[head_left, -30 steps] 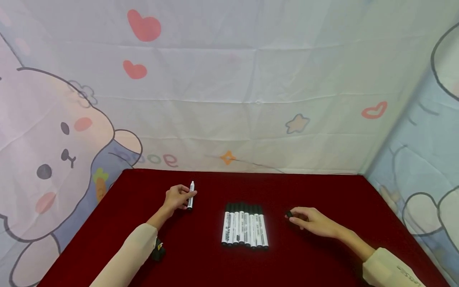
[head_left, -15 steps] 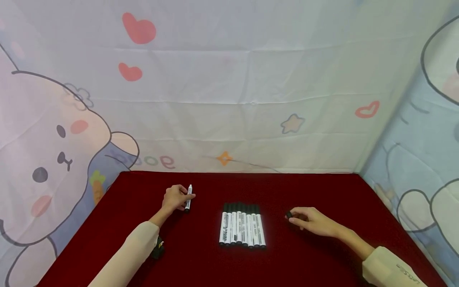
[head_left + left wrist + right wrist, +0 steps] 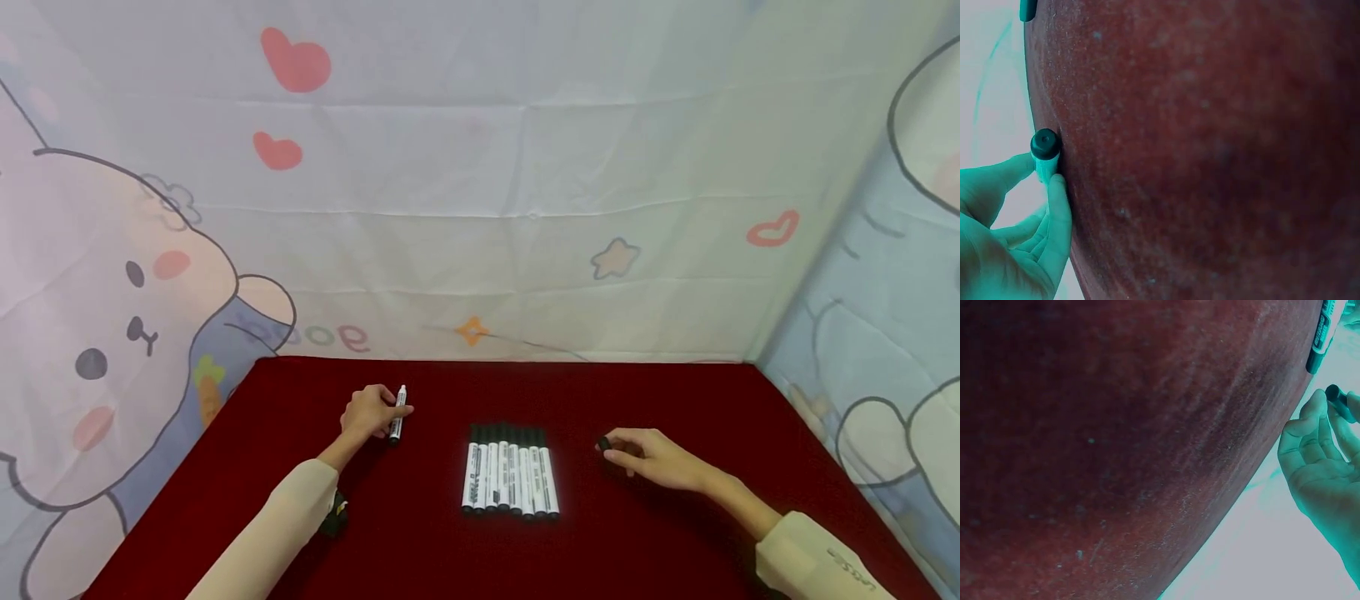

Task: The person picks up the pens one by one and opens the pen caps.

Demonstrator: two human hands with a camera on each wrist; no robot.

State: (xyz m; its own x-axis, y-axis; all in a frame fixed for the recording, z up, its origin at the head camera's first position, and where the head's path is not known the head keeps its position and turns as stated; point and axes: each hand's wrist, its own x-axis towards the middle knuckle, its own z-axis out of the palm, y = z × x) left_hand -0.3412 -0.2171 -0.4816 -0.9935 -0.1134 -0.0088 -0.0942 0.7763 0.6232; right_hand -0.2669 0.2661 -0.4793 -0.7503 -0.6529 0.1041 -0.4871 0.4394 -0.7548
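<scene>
My left hand grips a white marker on the left part of the red table, the marker pointing away from me with no cap on its far tip. In the left wrist view the fingers pinch the marker by its dark end. My right hand rests on the table at the right and pinches a small black cap. The right wrist view shows the cap between curled fingertips. A row of several capped markers lies between the two hands.
Cartoon-printed fabric walls stand close behind and to both sides of the table. A small dark object lies under my left forearm. Bare red cloth lies in front of the marker row.
My left hand has drawn the marker slightly farther back and left. My right hand keeps the cap in about the same spot. The view shifted a little.
</scene>
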